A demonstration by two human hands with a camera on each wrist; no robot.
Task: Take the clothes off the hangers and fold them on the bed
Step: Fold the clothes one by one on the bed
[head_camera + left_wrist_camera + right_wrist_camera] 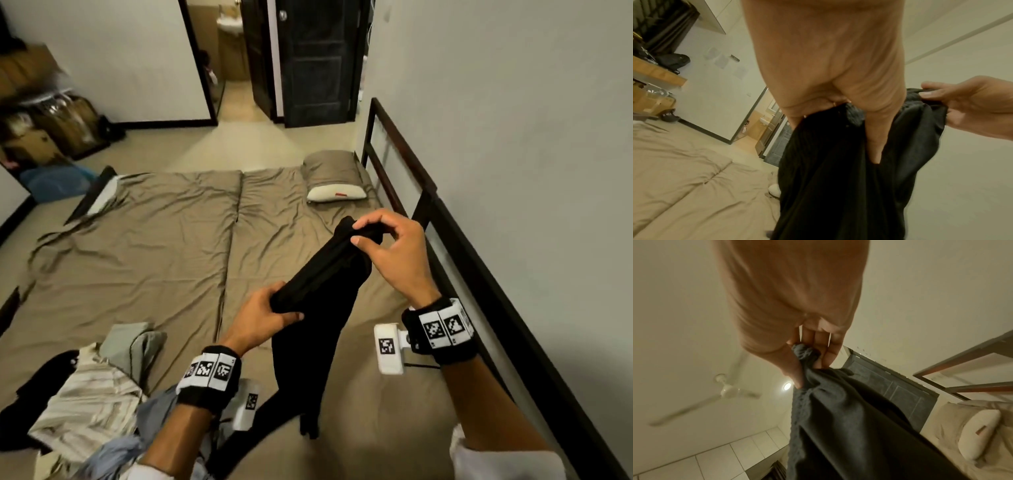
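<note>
Pinching a black garment (318,308), left hand (263,317) and right hand (394,250) grips closed.

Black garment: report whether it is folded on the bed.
Not folded: the black garment hangs between the left hand and right hand.

A home bedroom — bed (137,260), pillow (337,195), seemingly a bathroom doorway (233,58).

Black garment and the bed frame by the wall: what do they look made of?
Black garment: soft matte knit, probably; it drapes limp, and a ribbed texture shows in the left wrist view. Bed frame: dark, smooth rails, likely stained wood or painted metal; I cannot tell which.
</note>
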